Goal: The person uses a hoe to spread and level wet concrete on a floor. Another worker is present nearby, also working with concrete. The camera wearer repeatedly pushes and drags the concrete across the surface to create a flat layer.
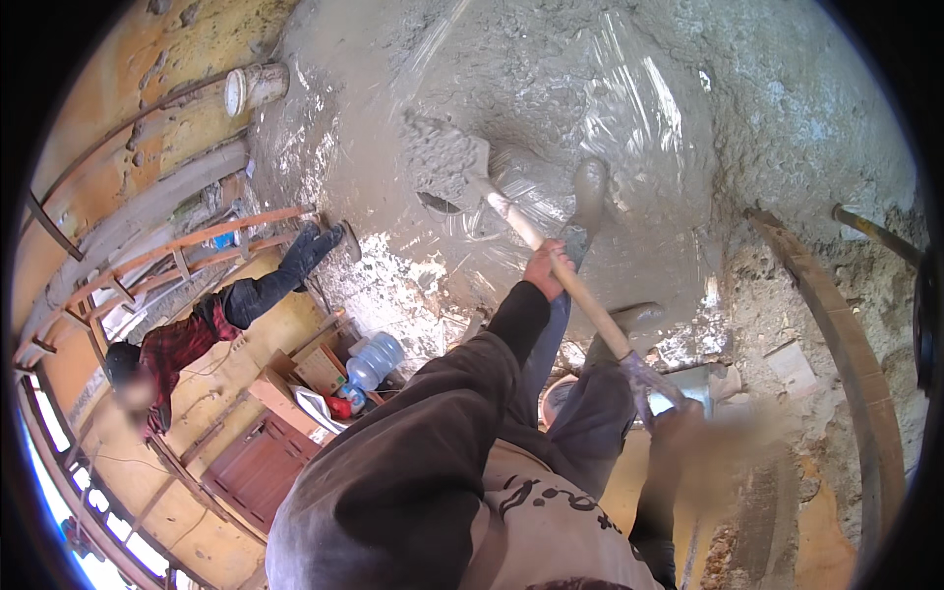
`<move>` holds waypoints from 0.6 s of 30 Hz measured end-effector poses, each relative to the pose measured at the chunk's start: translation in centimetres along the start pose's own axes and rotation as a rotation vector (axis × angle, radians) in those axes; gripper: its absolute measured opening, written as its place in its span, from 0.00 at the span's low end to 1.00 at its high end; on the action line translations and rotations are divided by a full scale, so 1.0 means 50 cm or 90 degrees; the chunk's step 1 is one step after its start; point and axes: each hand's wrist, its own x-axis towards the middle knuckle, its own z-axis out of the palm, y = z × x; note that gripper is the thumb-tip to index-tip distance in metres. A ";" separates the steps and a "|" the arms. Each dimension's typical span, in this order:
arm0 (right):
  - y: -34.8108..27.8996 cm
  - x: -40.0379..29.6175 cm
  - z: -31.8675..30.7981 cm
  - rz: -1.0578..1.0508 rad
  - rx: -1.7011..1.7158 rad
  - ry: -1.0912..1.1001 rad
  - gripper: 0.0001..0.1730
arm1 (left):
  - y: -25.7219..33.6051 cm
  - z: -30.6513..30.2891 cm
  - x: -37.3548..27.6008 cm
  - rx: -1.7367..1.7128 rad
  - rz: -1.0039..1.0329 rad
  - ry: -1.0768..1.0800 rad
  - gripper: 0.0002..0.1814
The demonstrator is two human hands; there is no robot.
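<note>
A shovel with a wooden shaft (590, 299) slants across the view in front of me. Its blade, at the upper left end, carries a heap of wet grey mortar (440, 153) above a mortar-covered floor (516, 88). My left hand (549, 269) is closed round the middle of the shaft. At the shaft's other end, my right hand (677, 414) holds the forked grip; a blurred patch lies beside this hand. My boots (590, 184) stand in the wet mortar, just right of the blade.
On the left a person in a plaid shirt (181, 346) stands by a wooden ladder (184, 247). A white bucket (254, 87) lies at upper left. A large water bottle (375, 360) is beside a cardboard box (284, 391). A curved-looking wooden plank (841, 332) rises at right.
</note>
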 end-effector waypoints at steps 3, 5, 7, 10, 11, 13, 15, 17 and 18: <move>-0.193 -0.058 0.005 -0.123 0.056 -0.142 0.21 | 0.090 -0.060 -0.043 -0.128 -0.040 -0.092 0.08; -0.224 -0.085 0.029 -0.439 -0.032 -0.246 0.20 | 0.128 -0.055 -0.068 -0.142 -0.043 -0.150 0.10; -0.272 -0.101 0.072 -0.686 0.050 -0.328 0.20 | 0.161 -0.093 -0.077 -0.200 -0.063 -0.203 0.11; -0.353 -0.136 0.063 -0.756 -0.043 -0.387 0.18 | 0.157 -0.100 -0.096 -0.197 -0.050 -0.201 0.12; -0.337 -0.136 0.062 -0.723 -0.035 -0.383 0.19 | 0.154 -0.092 -0.103 -0.179 -0.040 -0.187 0.12; -0.280 -0.134 0.051 -0.670 -0.016 -0.372 0.19 | 0.141 -0.073 -0.124 -0.150 -0.049 -0.180 0.11; -0.226 -0.136 0.038 -0.637 0.011 -0.338 0.19 | 0.128 -0.044 -0.132 -0.130 -0.058 -0.188 0.11; -0.205 -0.157 0.010 -0.499 0.031 -0.284 0.18 | 0.105 -0.012 -0.122 -0.095 -0.051 -0.182 0.08; -0.203 -0.164 0.002 -0.374 0.053 -0.231 0.18 | 0.086 0.009 -0.115 -0.063 -0.036 -0.166 0.07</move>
